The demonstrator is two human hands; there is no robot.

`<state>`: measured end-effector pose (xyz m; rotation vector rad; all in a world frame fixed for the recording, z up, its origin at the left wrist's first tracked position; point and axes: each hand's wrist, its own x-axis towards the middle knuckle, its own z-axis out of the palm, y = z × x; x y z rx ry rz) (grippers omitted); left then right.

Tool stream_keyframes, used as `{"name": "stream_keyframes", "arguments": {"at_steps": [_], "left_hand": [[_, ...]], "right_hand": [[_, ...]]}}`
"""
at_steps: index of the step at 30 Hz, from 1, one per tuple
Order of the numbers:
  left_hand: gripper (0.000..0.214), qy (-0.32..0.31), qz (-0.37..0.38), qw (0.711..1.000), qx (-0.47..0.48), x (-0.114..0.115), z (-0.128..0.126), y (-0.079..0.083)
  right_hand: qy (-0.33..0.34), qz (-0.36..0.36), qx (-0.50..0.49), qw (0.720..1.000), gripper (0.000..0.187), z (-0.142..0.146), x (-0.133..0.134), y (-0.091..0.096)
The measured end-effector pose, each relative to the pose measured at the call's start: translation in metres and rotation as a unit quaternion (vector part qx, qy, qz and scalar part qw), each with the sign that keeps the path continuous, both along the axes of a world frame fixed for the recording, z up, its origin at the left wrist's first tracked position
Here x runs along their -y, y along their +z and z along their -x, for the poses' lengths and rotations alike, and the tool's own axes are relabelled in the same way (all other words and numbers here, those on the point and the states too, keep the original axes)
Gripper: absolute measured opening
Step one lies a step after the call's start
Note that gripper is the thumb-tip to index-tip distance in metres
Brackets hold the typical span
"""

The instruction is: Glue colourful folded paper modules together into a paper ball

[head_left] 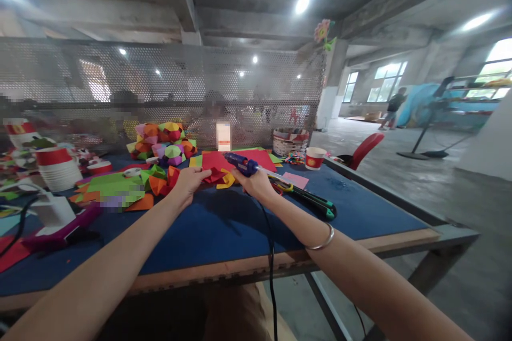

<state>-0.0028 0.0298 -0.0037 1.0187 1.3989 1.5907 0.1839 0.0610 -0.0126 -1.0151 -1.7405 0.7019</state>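
My left hand pinches a piece of folded red paper between thumb and fingertips. My right hand is wrapped round a blue hot glue gun, whose nozzle points left above the red paper. A clear glue stick juts from the gun's back, and its black cord drops over the table edge. A folded yellow paper piece sits between my hands. Beyond them lie stacked red sheets. Right of my right hand rest a green-and-black utility knife and scissors, partly hidden.
Folded paper balls are piled at the back left, near loose coloured paper. Stacked paper cups and a power strip stand at left. Right are a woven basket and a paper cup. A mesh partition rises behind.
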Motion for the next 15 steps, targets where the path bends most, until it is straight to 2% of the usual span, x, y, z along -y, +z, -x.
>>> {"name": "stream_keyframes", "arguments": {"at_steps": [4,8,15], "left_hand": [[0.015,0.015,0.008,1.0,-0.007,0.0001,0.0019,0.0028],[0.015,0.015,0.008,1.0,-0.018,0.0014,0.0013,0.0045],[0.019,0.016,-0.006,0.998,-0.064,-0.0008,0.0048,0.0003]], "right_hand": [[-0.042,-0.075,0.081,0.993,0.026,0.0006,0.0018,-0.0016],[-0.033,-0.123,0.157,0.979,0.024,0.0018,0.0033,-0.003],[-0.06,-0.118,0.223,0.966,0.019,0.0019,0.0099,0.0016]]}}
